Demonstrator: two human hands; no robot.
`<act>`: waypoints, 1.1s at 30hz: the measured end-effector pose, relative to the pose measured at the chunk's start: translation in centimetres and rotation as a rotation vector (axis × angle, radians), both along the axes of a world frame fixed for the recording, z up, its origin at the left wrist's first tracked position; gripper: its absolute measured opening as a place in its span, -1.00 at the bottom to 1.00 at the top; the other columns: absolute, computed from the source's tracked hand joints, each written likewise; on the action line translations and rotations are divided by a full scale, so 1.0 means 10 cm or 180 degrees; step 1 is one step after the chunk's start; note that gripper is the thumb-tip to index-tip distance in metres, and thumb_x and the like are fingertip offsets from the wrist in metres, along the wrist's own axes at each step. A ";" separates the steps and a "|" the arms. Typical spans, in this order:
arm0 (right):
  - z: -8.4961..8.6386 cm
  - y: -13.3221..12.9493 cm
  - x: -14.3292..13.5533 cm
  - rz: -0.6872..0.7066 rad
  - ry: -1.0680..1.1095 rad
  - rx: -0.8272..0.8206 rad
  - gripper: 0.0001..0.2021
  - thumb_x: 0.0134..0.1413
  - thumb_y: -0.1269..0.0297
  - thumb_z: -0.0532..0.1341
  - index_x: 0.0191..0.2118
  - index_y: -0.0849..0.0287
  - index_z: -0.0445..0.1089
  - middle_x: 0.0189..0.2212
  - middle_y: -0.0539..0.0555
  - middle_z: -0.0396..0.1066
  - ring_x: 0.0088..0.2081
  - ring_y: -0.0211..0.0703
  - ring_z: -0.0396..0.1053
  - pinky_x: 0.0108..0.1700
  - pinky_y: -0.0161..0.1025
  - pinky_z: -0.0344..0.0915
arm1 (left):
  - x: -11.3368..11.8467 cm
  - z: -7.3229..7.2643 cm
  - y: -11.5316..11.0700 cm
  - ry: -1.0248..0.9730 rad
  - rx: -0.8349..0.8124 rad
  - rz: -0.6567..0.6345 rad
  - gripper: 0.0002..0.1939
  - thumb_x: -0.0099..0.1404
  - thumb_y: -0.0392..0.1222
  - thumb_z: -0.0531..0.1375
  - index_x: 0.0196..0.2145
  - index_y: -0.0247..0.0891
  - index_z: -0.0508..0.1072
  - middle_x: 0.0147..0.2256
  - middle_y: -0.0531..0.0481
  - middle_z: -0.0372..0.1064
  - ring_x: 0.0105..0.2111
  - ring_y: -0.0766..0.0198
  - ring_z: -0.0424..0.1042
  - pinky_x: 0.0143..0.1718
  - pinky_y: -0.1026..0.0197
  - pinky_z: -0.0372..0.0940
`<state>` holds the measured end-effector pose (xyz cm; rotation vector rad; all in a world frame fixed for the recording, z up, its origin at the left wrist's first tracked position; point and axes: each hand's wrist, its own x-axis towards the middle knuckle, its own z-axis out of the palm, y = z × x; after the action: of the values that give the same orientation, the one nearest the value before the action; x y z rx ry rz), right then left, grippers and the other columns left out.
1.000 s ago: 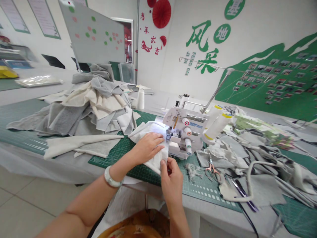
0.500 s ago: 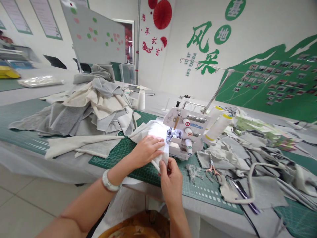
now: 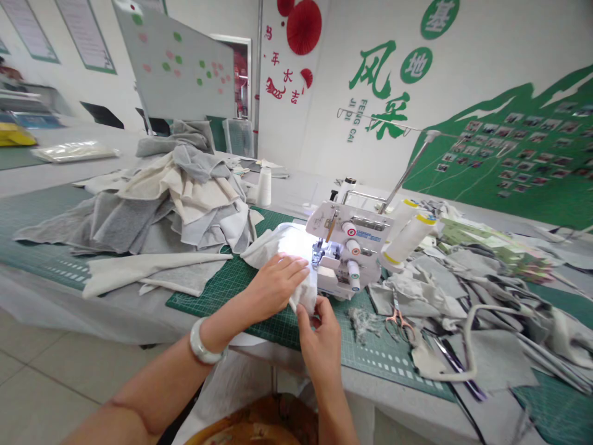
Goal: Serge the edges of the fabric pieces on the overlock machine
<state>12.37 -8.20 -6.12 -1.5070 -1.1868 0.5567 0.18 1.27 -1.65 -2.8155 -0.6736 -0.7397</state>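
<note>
A pale cloth lay under a worker's hands at the left side of a white sewing machine, its right edge close against the lit needle area, above a green cutting mat on the covered table. The left hand rested palm down on the cloth, fingers extended and held close together, pressing rather than pinching. The right hand, nearer the worker, had a narrow grip, with thumb and fingertips closed on the cloth's near corner.

From where this onlooker stood, the fabric looked light and soft, with no stiffness of its own, likely to pucker or swing askew if pulled from one point. It did not look fragile or especially slippery. The sensible hold appeared to be the one on show: a flat palm to the left of the needle area and a light pinch at the near corner, fingertips well short of the needle.

The longer run of the cloth appeared to slant from a loose far-left end to the pinched near-right corner, though folds and the left hand hid part of its outline. Its right edge ran roughly far to near beside the machine, and the near corner pointed towards the worker. Heaped fabric stood to the left; pink-handled scissors lay to the right.
</note>
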 end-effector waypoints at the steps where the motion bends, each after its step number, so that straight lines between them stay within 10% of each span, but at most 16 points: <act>1: 0.00 0.00 0.00 0.0015 0.0006 0.0015 -0.83 0.13 0.16 0.14 -0.32 0.16 0.31 -0.45 -0.03 0.34 -0.42 -0.22 0.28 -0.34 -0.32 0.22 | 0.01 0.01 -0.03 0.0057 0.0023 -0.0043 -0.67 0.38 -0.35 -0.04 0.04 -0.38 0.35 0.07 -0.22 0.34 0.09 0.06 0.27 0.13 -0.01 0.15; 16: 0.02 0.03 -0.08 -0.0345 0.0497 0.0254 -0.67 0.07 0.14 0.24 -0.11 0.16 0.21 -0.32 0.05 0.44 -0.35 -0.18 0.40 -0.34 -0.29 0.29 | -0.08 -0.08 0.09 -0.0290 -0.0314 -0.0177 -0.56 0.26 -0.41 -0.03 0.08 -0.35 0.33 0.10 -0.19 0.33 0.12 0.09 0.25 0.17 -0.04 0.13; 33: -0.05 0.02 -0.05 -0.0370 -0.1086 0.0755 -0.89 0.22 0.36 0.14 -0.21 0.19 0.41 -0.30 0.07 0.46 -0.29 -0.17 0.40 -0.20 -0.26 0.31 | -0.12 -0.11 0.06 -0.0089 0.0125 -0.0064 -0.55 0.27 -0.44 -0.01 0.08 -0.31 0.37 0.10 -0.14 0.35 0.09 0.08 0.25 0.09 -0.01 0.16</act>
<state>11.85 -7.99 -6.60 -1.4890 -1.3606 0.0752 -1.02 1.87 -2.78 -2.7852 -0.6291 -0.7883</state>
